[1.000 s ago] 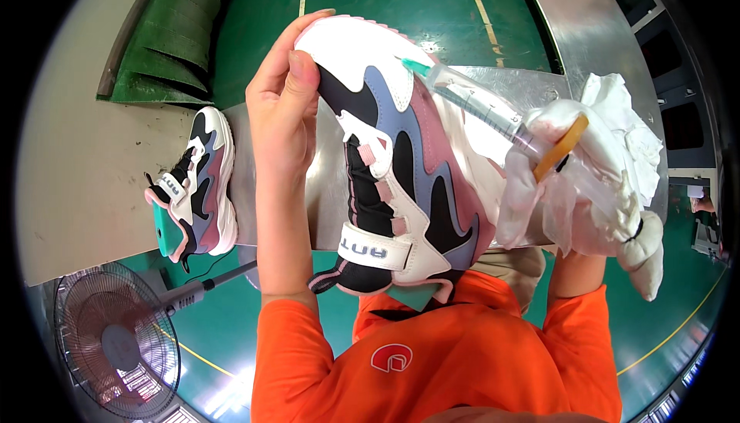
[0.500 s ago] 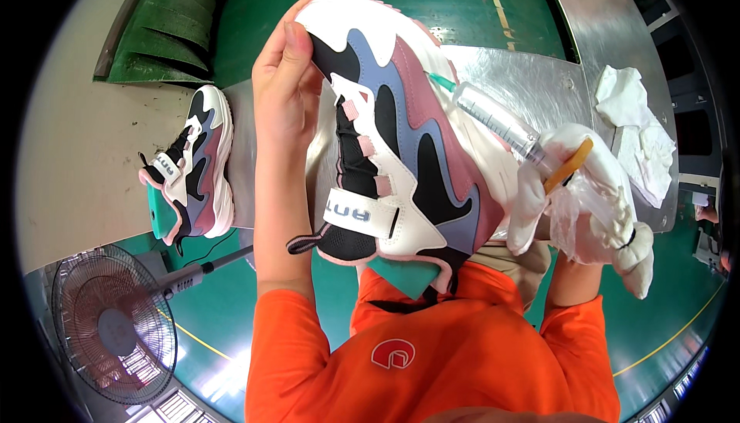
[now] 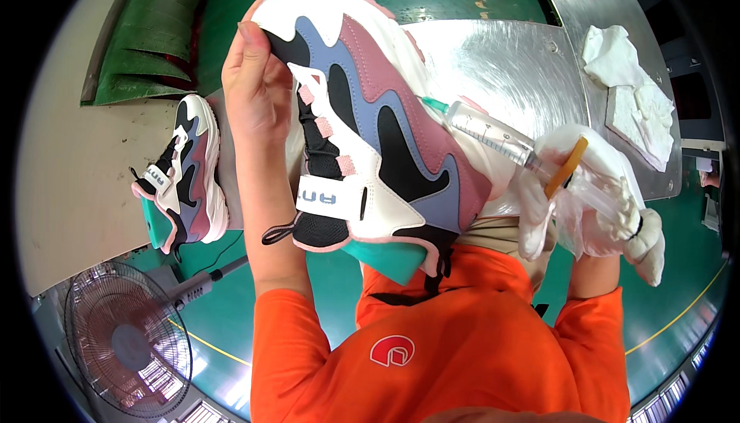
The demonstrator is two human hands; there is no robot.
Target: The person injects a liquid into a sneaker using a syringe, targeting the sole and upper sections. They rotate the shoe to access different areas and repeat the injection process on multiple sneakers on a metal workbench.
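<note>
A chunky sneaker (image 3: 397,153) in white, black, blue and mauve is held up in front of me, toe pointing away. My bare left hand (image 3: 258,76) is closed round its toe, thumb on the upper and fingers out of sight behind. In my gloved right hand (image 3: 574,184) is a clear syringe (image 3: 489,132) with a green tip and an orange flange. That tip meets the shoe's side near the line between mauve upper and white sole; whether it touches I cannot tell. Thin plastic film wraps part of the glove.
A similar sneaker (image 3: 185,172) stands to the left by a green strip curtain (image 3: 150,38). White cloths (image 3: 636,95) lie on the metal table (image 3: 501,57) at right. A standing fan (image 3: 127,338) is at lower left.
The sneaker and my left hand have shifted left in the picture. The syringe tip has moved lower along the shoe's side, toward the heel.
</note>
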